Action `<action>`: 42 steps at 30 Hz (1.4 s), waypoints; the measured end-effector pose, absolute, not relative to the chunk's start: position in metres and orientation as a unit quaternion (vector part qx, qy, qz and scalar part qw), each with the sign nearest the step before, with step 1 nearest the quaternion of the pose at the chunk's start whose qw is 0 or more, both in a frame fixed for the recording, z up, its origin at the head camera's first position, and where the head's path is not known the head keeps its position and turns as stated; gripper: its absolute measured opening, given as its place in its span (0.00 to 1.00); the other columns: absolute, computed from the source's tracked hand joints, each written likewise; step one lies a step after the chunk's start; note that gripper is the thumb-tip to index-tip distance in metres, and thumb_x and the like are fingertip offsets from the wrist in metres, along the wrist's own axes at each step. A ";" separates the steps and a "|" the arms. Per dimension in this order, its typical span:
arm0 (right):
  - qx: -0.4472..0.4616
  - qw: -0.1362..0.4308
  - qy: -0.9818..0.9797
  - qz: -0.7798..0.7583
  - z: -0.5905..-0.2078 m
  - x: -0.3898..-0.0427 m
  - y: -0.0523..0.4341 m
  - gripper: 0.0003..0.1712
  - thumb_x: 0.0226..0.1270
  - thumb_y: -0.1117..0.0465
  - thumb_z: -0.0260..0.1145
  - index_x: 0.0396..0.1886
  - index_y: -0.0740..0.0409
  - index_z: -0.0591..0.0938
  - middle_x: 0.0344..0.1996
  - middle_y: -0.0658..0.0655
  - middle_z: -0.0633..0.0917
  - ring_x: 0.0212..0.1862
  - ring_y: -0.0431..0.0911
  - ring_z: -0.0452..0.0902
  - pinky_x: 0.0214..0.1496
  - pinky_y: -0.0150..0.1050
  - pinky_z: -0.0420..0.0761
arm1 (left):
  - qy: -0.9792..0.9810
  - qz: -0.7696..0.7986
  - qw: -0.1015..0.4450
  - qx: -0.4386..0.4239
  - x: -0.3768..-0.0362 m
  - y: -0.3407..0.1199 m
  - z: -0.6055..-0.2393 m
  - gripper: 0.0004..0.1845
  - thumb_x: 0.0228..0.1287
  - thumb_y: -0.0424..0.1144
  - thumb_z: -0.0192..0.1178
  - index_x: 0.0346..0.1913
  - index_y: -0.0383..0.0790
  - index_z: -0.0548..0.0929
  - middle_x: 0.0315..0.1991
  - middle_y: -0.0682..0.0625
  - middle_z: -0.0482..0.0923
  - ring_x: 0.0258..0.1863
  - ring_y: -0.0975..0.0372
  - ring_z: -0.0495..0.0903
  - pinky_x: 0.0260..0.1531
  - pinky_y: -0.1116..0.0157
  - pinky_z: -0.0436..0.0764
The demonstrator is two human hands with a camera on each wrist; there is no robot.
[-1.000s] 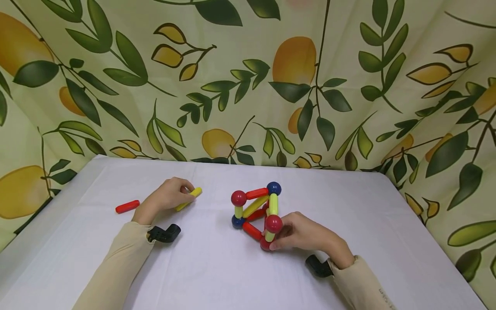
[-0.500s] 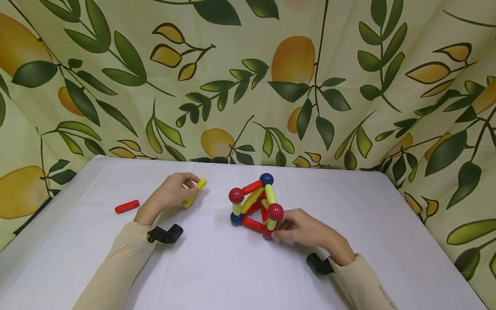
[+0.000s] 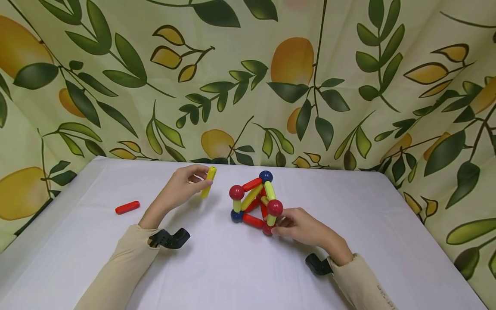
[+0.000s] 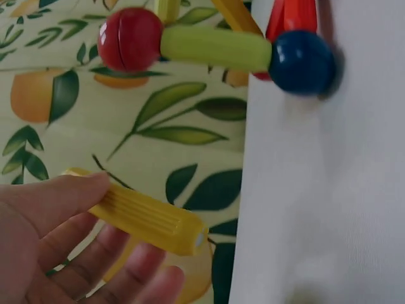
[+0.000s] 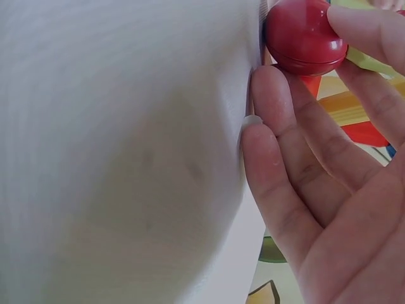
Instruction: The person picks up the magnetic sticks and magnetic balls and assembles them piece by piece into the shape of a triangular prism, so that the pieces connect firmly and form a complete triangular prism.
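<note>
A frame of red and yellow rods joined by red and blue balls [image 3: 254, 203] stands mid-table. My right hand [image 3: 300, 227] grips its near corner, fingers round the low red ball [image 5: 305, 37] and its short yellow post. My left hand [image 3: 182, 188] holds a loose yellow rod [image 3: 208, 182] lifted off the cloth, just left of the frame. The left wrist view shows that yellow rod [image 4: 144, 217] pinched between thumb and fingers, with a red ball [image 4: 130, 39], a yellow rod [image 4: 215, 48] and a blue ball [image 4: 301, 62] of the frame beyond it.
A loose red rod [image 3: 127, 207] lies on the white tablecloth [image 3: 232, 275] at the left. Black wrist mounts [image 3: 168, 238] sit under both forearms. A leaf-and-fruit patterned curtain [image 3: 248, 82] closes the back and both sides of the table.
My left hand lifted the yellow rod off the cloth and carried it right, towards the frame. The right hand turned the frame slightly and shifted it away from me.
</note>
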State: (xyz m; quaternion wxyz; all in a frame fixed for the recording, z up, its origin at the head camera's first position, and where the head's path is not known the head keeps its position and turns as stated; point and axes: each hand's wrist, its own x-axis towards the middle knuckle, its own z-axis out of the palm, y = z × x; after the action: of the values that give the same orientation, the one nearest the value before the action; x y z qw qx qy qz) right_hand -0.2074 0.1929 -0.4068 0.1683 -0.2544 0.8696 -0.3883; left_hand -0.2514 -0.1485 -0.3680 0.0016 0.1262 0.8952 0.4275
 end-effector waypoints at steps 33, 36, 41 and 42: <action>-0.230 0.184 0.869 -0.397 -0.405 -0.205 0.191 0.15 0.64 0.61 0.69 0.49 0.60 0.84 0.42 0.56 0.86 0.41 0.44 0.81 0.42 0.30 0.81 | 0.821 0.543 -0.040 0.170 -0.212 -0.110 -0.335 0.20 0.67 0.37 0.64 0.61 0.42 0.79 0.47 0.45 0.83 0.48 0.56 0.81 0.53 0.57 0.83; -0.233 0.182 0.870 -0.395 -0.406 -0.205 0.191 0.15 0.65 0.61 0.69 0.49 0.60 0.84 0.42 0.55 0.86 0.41 0.44 0.81 0.42 0.29 0.81 | 0.820 0.543 -0.032 0.176 -0.206 -0.105 -0.332 0.20 0.67 0.37 0.64 0.61 0.42 0.78 0.47 0.45 0.82 0.48 0.56 0.80 0.51 0.58 0.83; -0.232 0.182 0.870 -0.395 -0.405 -0.206 0.192 0.15 0.65 0.61 0.69 0.49 0.60 0.84 0.42 0.55 0.86 0.41 0.44 0.81 0.43 0.29 0.81 | 0.811 0.547 -0.017 0.206 -0.197 -0.095 -0.331 0.21 0.67 0.37 0.64 0.62 0.41 0.78 0.46 0.45 0.82 0.48 0.56 0.81 0.46 0.67 0.84; -0.231 0.183 0.871 -0.394 -0.405 -0.206 0.192 0.15 0.65 0.60 0.69 0.49 0.60 0.84 0.42 0.55 0.86 0.41 0.44 0.81 0.43 0.30 0.81 | 0.809 0.547 -0.014 0.214 -0.196 -0.093 -0.331 0.20 0.67 0.36 0.64 0.61 0.40 0.79 0.46 0.45 0.82 0.48 0.56 0.81 0.46 0.67 0.84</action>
State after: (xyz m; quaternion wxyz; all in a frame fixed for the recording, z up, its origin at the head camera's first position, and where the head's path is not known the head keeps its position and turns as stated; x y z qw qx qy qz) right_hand -0.2057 0.1916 -0.4052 0.1826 -0.2311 0.8706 -0.3942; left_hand -0.1957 -0.0931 -0.3310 -0.0137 0.2140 0.8090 0.5472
